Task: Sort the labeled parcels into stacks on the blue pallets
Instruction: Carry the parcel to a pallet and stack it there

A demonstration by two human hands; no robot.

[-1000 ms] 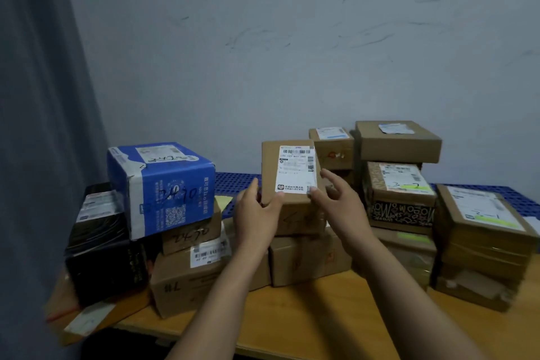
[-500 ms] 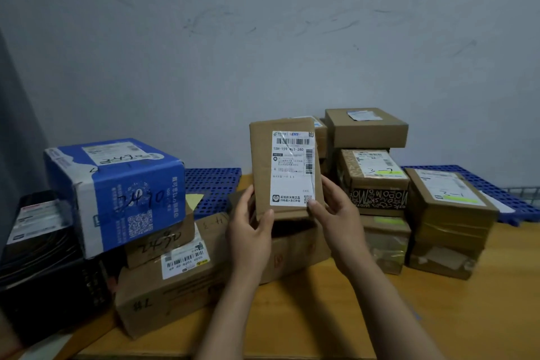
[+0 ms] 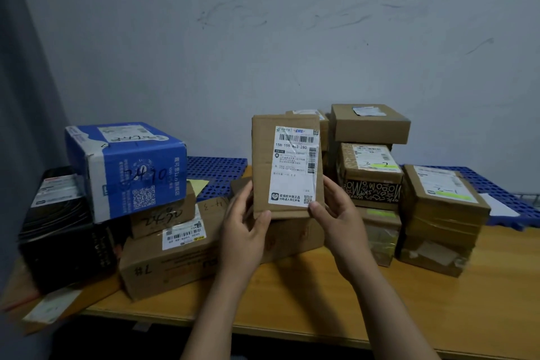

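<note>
Two hands hold a small brown parcel [image 3: 287,166] upright, label facing the viewer: left hand [image 3: 244,231] grips its lower left corner, right hand [image 3: 336,216] its lower right. Stacked boxes flank both hands.

2 bare forearms enter from the bottom edge, no sleeves showing anywhere along them. The left hand [image 3: 244,232] and right hand [image 3: 339,219] wear no gloves, rings, watch or bands. Fingers [image 3: 264,218] are slim, with short, unpainted nails.
</note>
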